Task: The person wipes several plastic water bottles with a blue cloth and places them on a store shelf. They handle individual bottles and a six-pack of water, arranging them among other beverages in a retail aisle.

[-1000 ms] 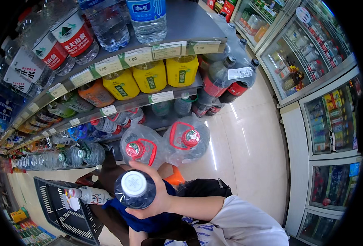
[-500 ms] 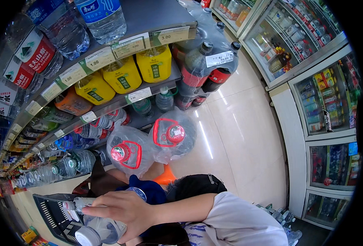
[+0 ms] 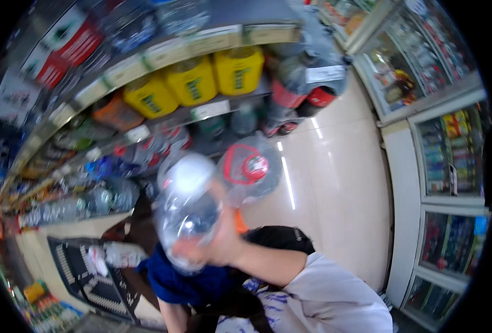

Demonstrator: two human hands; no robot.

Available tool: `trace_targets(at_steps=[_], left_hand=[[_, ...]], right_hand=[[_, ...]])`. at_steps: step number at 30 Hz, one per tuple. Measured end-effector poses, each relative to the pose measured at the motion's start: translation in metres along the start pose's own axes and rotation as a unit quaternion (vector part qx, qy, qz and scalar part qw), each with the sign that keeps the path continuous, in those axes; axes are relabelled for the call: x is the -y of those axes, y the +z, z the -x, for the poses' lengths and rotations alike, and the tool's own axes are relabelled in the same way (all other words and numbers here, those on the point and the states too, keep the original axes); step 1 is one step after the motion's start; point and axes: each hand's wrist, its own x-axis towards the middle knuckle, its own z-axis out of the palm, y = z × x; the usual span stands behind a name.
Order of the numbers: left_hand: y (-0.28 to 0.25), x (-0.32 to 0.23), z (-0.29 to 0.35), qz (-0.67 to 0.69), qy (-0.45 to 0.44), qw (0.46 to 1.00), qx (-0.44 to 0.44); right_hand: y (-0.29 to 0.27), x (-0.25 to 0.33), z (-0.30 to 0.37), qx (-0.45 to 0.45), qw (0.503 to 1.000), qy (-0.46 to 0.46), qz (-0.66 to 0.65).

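A clear plastic bottle [image 3: 182, 219] with a white cap is in my right hand [image 3: 226, 238], held tilted with the cap end up and blurred by motion. It hides most of one large jug. Beside it, another large jug [image 3: 251, 166] with a red cap and red handle stands wrapped in clear plastic. A bare forearm [image 3: 172, 317], seemingly my left, shows at the lower edge; its hand is hidden near dark blue cloth [image 3: 176, 283]. To the left is a black basket [image 3: 79, 272], with a smaller clear bottle [image 3: 125, 255] at its near side.
Shelves of bottled drinks fill the left, with yellow bottles [image 3: 190, 83] above a price-tagged shelf edge. Shrink-wrapped dark soda bottles [image 3: 290, 83] stand at the shelf end. Glass-door fridges [image 3: 451, 150] line the right, across a tiled floor [image 3: 335, 183].
My right hand has lifted the clear bottle from beside the basket, up and to the right, in front of the large jugs. The whole view has shifted slightly.
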Motion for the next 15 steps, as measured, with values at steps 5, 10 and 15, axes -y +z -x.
trace_targets(at_steps=[5,10,15], left_hand=[[-0.016,-0.027,0.008,0.061,0.039,0.997,-0.004],[-0.022,-0.038,0.019,0.110,0.059,0.992,0.007],[-0.012,-0.038,0.027,0.138,0.063,0.988,0.037]], right_hand=[[-0.013,-0.001,-0.022,-0.059,0.891,0.278,-0.353],[-0.006,-0.015,-0.019,0.030,0.767,0.290,-0.571],[0.008,-0.002,-0.007,-0.079,0.508,0.468,-0.719]])
